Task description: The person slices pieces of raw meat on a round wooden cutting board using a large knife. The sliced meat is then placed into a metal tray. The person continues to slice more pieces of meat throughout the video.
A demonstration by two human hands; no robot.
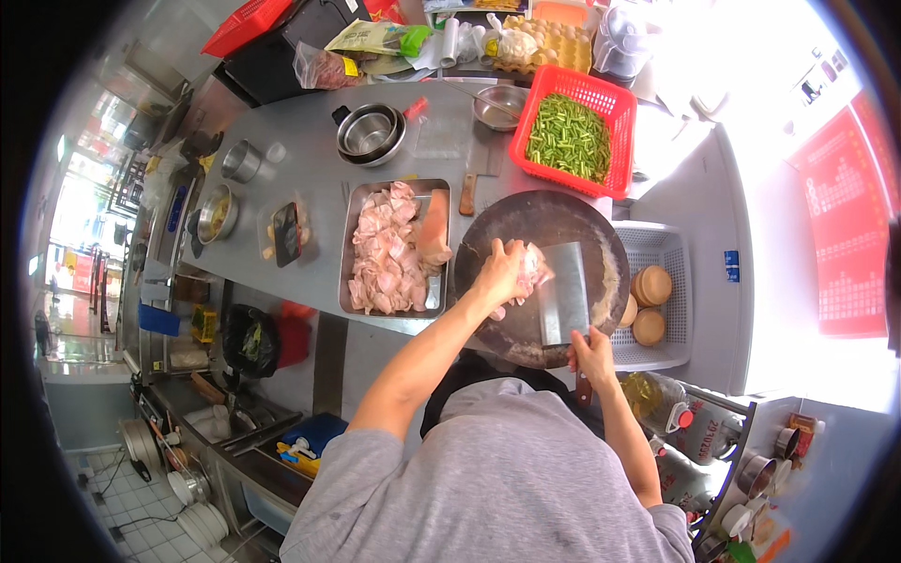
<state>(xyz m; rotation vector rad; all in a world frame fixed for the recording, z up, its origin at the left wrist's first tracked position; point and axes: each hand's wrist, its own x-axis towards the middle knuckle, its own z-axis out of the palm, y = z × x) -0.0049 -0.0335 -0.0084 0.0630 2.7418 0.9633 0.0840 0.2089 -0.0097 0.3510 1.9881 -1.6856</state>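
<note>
On a round, dark wooden chopping block (pixel 521 211), my left hand (pixel 504 271) is closed around pieces of raw meat (pixel 535 266). My right hand (pixel 593 355) grips the handle of a broad cleaver (pixel 565 292), whose blade lies over the block just right of the meat. A small scrap of meat (pixel 498 313) rests by my left wrist. Left of the block, a steel tray (pixel 343 281) holds a heap of raw, pale pink meat pieces (pixel 387 246) and one larger piece (pixel 434 225) along its right side.
A second cleaver (pixel 467 193) with a wooden handle lies beyond the block, near a red basket (pixel 625 134) of cut green vegetables. Nested steel bowls (pixel 368 134) and a phone (pixel 287 234) on a container stand leftward. A grey basket (pixel 679 295) holding round wooden-coloured items adjoins the block's right side.
</note>
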